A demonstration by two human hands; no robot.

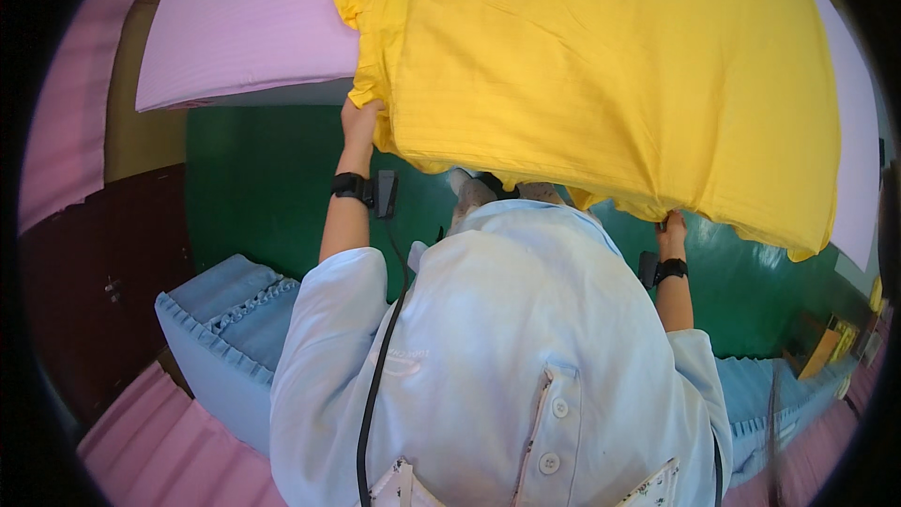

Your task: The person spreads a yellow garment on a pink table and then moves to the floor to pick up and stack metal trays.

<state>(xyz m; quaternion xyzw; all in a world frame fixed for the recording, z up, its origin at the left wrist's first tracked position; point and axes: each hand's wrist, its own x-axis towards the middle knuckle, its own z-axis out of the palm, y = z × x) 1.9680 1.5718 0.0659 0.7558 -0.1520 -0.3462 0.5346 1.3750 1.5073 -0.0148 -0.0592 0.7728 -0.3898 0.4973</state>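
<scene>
A big yellow pillow in a frilled yellow case is held up in front of me, filling the upper middle and right of the view. My left hand grips its lower left corner just under the frill. My right hand grips its lower edge on the right, mostly hidden by the fabric. Both wrists carry black straps. My pale blue shirt fills the lower middle.
A pink-sheeted mattress lies behind the pillow at upper left. A light blue frilled pillow rests at lower left, with more blue fabric at lower right. The floor is green. Pink striped cloth lies at bottom left.
</scene>
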